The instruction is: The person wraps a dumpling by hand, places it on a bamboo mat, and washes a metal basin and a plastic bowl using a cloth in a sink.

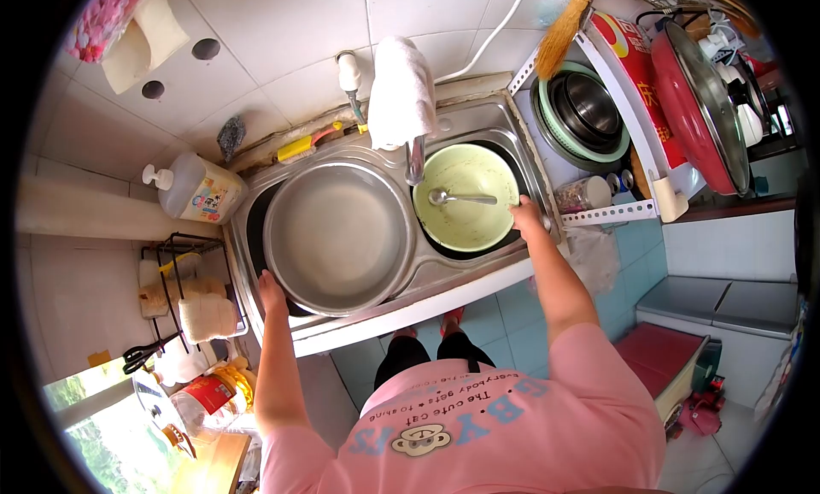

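Note:
A large metal basin (340, 229) rests over the left sink bowl and looks to hold cloudy liquid. My left hand (272, 294) is closed at its lower left rim, with the fingers partly hidden. In the right sink bowl sits a pale green bowl (465, 169) with dark specks inside. A metal spoon (465, 198) lies in it. My right hand (526, 215) grips the green bowl's right rim. Above the divider, a white cloth (401, 92) covers the faucet (415, 161), whose spout hangs beside the green bowl.
A yellow-handled brush (299, 147) lies behind the steel sink (418, 272). A pump bottle (203, 189) and a wire rack (179, 276) stand left. On the right, a shelf (611, 212) carries stacked bowls (585, 109) and cans (621, 182); a red lidded pan (692, 109) is above.

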### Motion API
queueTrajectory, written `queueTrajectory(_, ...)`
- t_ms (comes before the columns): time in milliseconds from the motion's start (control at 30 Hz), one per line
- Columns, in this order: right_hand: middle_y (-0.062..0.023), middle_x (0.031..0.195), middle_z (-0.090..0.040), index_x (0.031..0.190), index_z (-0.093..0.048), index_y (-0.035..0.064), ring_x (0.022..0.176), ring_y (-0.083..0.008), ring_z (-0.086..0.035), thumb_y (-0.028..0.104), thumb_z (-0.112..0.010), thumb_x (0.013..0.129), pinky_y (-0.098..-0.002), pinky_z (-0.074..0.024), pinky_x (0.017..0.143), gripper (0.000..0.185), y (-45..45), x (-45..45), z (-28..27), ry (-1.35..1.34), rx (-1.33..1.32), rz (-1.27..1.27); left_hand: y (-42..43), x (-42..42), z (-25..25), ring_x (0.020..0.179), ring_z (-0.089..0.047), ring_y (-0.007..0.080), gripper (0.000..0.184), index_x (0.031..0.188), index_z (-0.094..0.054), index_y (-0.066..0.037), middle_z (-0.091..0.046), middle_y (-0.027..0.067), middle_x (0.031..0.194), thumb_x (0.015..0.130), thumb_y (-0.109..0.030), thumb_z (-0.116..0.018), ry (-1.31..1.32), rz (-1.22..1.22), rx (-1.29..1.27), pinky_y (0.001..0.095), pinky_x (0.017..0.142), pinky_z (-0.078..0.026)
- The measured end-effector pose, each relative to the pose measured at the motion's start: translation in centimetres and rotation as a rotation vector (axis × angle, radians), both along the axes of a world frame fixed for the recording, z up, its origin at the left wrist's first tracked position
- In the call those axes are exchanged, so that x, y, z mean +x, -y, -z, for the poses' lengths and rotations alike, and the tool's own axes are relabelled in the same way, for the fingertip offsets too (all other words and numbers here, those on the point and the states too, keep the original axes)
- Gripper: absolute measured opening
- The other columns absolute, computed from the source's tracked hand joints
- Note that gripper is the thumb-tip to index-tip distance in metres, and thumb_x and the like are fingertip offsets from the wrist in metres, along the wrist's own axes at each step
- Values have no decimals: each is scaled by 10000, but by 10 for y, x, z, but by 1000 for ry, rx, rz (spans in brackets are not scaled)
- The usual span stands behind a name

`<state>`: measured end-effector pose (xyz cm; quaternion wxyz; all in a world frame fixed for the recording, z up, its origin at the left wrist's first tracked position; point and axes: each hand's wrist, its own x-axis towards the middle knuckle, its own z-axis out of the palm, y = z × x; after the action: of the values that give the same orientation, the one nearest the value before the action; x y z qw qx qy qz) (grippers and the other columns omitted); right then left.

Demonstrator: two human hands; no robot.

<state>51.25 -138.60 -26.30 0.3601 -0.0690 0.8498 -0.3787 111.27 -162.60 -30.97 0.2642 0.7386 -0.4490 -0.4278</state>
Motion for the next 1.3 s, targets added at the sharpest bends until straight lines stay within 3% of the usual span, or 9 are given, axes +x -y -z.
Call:
queueTrajectory(100,-96,1077,-623,1264,-477,57,877,-218,-630,73,-577,864,-367,-544,637,412,3,3,-12,14,51,22,5,7,5,987,-550,300,547,1191,-494,23,-568,169,1107,970,-449,-329,19,13,66,366,838,-439)
queueTrajectory(300,-106,1122,-605,1293,-461,64,912,-236,-632,95,-598,857,-386,-557,654,458,-1,-11,13,-22,135,67,-2,-11,-30,661,-520,166,484,1169,-506,-24,-552,73,870,967,-441,-366,-88,-35,137,290,471,-403)
queueTrajectory(433,-119,1107,-616,1259,-515,54,935,-265,-624,147,-611,857,-421,-570,644,424,5,-9,12,38,221,-42,-2,-12,-22,712,-541,188,485,1146,-509,-13,-563,87,906,967,-441,-367,-69,-59,122,302,519,-435)
queueTrajectory(533,-126,1020,-645,1169,-569,39,939,-248,-626,188,-611,859,-402,-561,693,347,6,-6,14,-104,342,28,3,-3,-3,766,-553,207,494,1143,-512,-4,-572,101,948,969,-441,-361,-85,-63,24,315,577,-456)
queueTrajectory(600,-192,1115,-605,1228,-516,16,865,-329,-642,193,-637,843,-382,-537,717,440,-3,-12,29,-798,290,-385,4,-3,-14,856,-563,225,516,1172,-503,11,-577,121,1021,971,-441,-355,-71,-15,127,324,662,-471)
queueTrajectory(633,-198,1051,-620,1170,-539,7,852,-344,-635,200,-637,842,-380,-506,748,393,3,3,2,-836,120,-378,10,6,10,599,-527,133,456,1115,-530,-77,-568,19,810,953,-476,-384,-73,-37,37,267,450,-386)
queueTrajectory(833,-86,852,-642,1035,-555,10,608,-123,-624,180,-635,855,-260,-498,505,260,43,151,-60,170,-285,-350,29,8,0,936,-562,279,478,1159,-531,-37,-578,143,1068,967,-432,-343,255,156,-47,373,774,-457)
queueTrajectory(933,-133,903,-635,1095,-509,-36,604,-163,-637,183,-623,864,-281,-542,534,338,60,193,-52,266,-153,-438,37,-8,-26,1096,-499,384,494,1179,-528,-31,-546,215,1165,972,-420,-304,349,193,-2,422,947,-373)
queueTrajectory(1300,-114,846,-534,1024,-463,-18,587,-201,-625,186,-498,932,-329,-552,470,226,89,226,-31,429,-148,-169,43,-29,-21,1188,-467,306,621,1331,-396,31,-471,187,1318,967,-470,-348,-209,54,-14,368,1004,-345)
